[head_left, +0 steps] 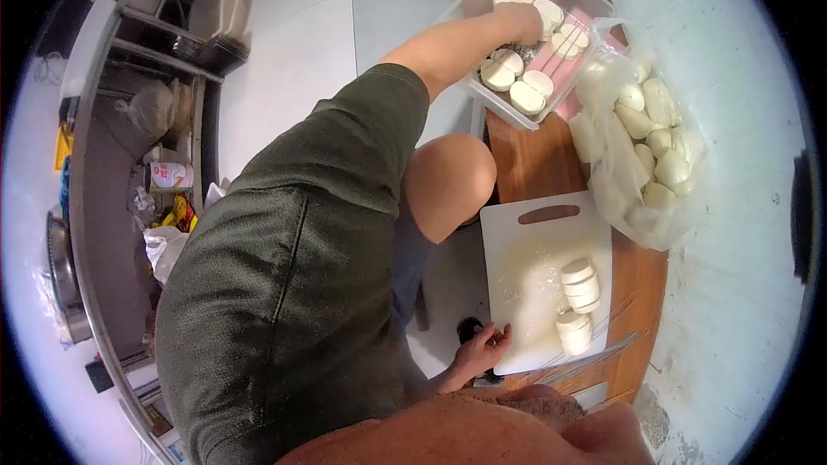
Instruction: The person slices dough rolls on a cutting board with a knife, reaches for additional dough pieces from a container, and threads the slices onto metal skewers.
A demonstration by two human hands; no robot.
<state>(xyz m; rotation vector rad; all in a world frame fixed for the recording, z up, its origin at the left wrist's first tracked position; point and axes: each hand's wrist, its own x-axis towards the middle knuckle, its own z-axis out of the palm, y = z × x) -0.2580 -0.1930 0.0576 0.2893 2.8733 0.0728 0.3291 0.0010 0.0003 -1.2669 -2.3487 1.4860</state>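
At the top of the head view, my left hand (520, 23) reaches into a clear plastic tub (468, 13). Its fingers curl downward among thick white round slices (527, 95), and whatever they grip is hidden. My right hand (484, 351) hovers by the left edge of a white cutting board (512, 245). Its fingers are loosely bent and apart, with nothing visible in them. On the board lie two short stacks of white round slices (581, 284), one close behind the other. Thin skewers (594, 351) cross the board's near corner.
A plastic bag (616, 142) of whole peeled white pieces (662, 168) leans between the wooden table (534, 159) and the pale wall (732, 103). Inside the tub is a pink strip (556, 69). Shelves with a can (170, 176) and bags stand on the left.
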